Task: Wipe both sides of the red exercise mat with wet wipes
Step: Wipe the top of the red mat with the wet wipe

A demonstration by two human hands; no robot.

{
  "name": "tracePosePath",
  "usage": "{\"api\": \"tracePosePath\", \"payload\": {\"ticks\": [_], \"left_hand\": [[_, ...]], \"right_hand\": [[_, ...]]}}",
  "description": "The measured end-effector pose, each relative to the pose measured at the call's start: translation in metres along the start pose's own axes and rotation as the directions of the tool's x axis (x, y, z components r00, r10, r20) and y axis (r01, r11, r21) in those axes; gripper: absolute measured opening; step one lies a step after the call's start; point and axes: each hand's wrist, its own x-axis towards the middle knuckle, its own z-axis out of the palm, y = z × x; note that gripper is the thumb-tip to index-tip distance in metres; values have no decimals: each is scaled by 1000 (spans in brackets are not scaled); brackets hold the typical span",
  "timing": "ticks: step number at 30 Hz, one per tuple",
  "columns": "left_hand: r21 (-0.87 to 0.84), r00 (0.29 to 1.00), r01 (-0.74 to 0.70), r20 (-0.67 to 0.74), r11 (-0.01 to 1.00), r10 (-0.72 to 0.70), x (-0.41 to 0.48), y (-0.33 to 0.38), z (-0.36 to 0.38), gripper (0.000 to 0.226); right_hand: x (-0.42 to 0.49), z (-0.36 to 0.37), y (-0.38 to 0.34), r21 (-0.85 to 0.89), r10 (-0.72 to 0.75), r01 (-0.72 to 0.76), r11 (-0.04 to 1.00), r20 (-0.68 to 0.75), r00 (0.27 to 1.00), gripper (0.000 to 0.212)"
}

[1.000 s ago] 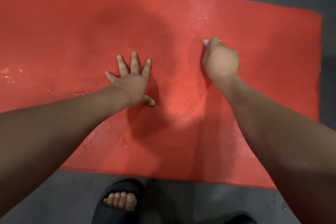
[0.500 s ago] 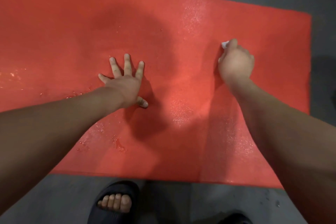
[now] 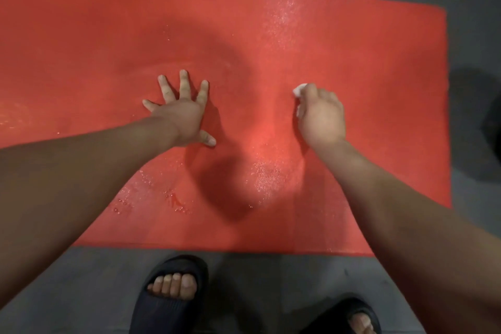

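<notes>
Left hand (image 3: 182, 119) spread flat on red mat (image 3: 352, 43), right hand (image 3: 321, 116) gripping white wipe (image 3: 299, 89)

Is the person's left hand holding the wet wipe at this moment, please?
No, the left hand lies flat with fingers spread on the red exercise mat, while the right hand grips the white wet wipe.

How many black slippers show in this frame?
2. The left slipper stands on the grey floor just below the red mat's near edge; the right slipper is at the bottom right, cut off by the frame edge.
</notes>
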Motion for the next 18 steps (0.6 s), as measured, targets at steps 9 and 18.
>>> {"api": "tracePosePath", "payload": {"ticks": [9,18], "left_hand": [[-1,984,-44,-173,999,44,-19,0,17,116],[66,964,-183,-184,981,192,-38,7,48,99]], "right_hand": [[-75,22,-66,124,-581,568,814,118,806,39],[-34,2,22,-19,110,-112,994,-79,991,33]]}}
